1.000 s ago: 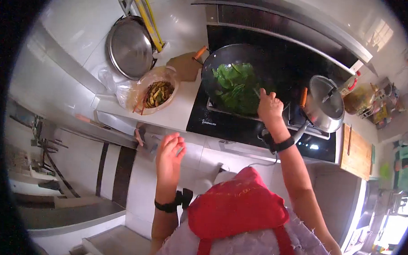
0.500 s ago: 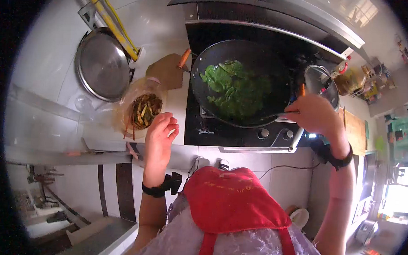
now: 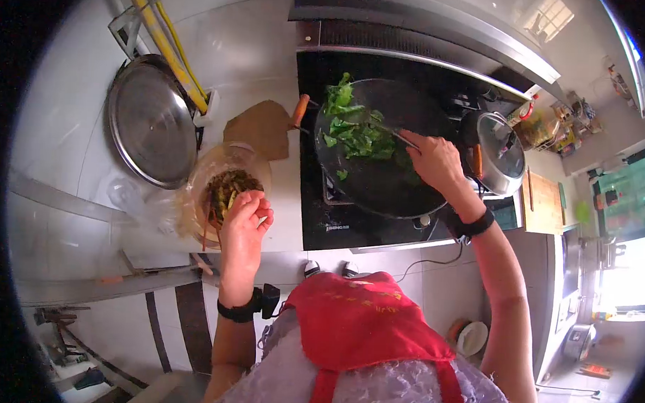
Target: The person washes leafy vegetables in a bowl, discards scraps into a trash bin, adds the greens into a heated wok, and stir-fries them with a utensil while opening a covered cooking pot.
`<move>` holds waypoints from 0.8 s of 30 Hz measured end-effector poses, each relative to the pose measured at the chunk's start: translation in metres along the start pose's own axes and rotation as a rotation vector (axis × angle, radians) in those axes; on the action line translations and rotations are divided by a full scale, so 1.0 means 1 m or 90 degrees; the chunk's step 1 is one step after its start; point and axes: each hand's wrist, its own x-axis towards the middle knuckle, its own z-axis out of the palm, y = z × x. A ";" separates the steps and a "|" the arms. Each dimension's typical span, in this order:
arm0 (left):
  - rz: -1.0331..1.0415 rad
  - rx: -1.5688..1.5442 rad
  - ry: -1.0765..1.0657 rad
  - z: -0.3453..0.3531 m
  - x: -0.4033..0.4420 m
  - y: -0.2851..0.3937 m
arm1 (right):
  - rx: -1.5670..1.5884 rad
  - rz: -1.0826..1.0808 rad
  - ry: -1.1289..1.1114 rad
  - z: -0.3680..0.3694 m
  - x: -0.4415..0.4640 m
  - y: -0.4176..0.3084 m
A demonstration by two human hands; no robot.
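Observation:
Leafy greens (image 3: 364, 135) lie bunched on the left side of a dark wok (image 3: 387, 193) on the stove, some up at its far left rim. My right hand (image 3: 437, 163) reaches over the wok, closed around the handle of a cooking spatula (image 3: 406, 139); the blade is hidden among the greens. Empty and loosely curled, my left hand (image 3: 242, 231) hovers at the near side of a clear bowl (image 3: 260, 160) of brownish cooked food (image 3: 231, 184). Reddish chopsticks (image 3: 206, 222) rest against that bowl.
A round metal lid (image 3: 155, 121) leans by a yellow pipe (image 3: 164, 43) on the left. Brown cardboard (image 3: 257, 128) lies between bowl and stove. Right of the wok sits a pot with a glass lid (image 3: 500, 147), then a wooden board (image 3: 543, 202). The range hood (image 3: 428, 20) overhangs the back.
My right hand has moved left and inward over the wok. The greens have shifted up and left, towards the far left rim. My left hand stays near the bowl, its fingers more curled.

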 end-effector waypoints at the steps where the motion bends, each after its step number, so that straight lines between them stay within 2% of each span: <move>1: -0.008 0.000 -0.003 -0.002 0.001 0.001 | -0.009 0.009 -0.025 0.009 0.000 0.001; 6: -0.018 -0.002 0.010 -0.007 0.006 0.001 | 0.002 0.048 -0.100 0.012 -0.026 0.006; 9: -0.020 0.008 0.000 -0.014 0.014 -0.007 | -0.045 0.051 -0.200 -0.044 -0.040 0.003; 13: -0.031 -0.007 -0.016 -0.008 0.018 -0.009 | -0.013 0.058 -0.161 -0.066 -0.032 -0.001; 17: -0.019 -0.033 -0.030 -0.006 0.016 -0.011 | 0.093 0.082 -0.009 -0.031 -0.015 -0.007; 20: -0.020 -0.037 -0.019 -0.012 0.015 -0.013 | 0.166 0.009 0.065 0.006 -0.004 -0.003; 21: -0.025 -0.034 -0.013 -0.015 0.016 -0.015 | 0.129 0.038 0.037 0.006 -0.003 -0.007; 24: -0.025 -0.044 0.009 -0.024 0.014 -0.017 | 0.049 0.011 -0.032 0.016 -0.004 0.004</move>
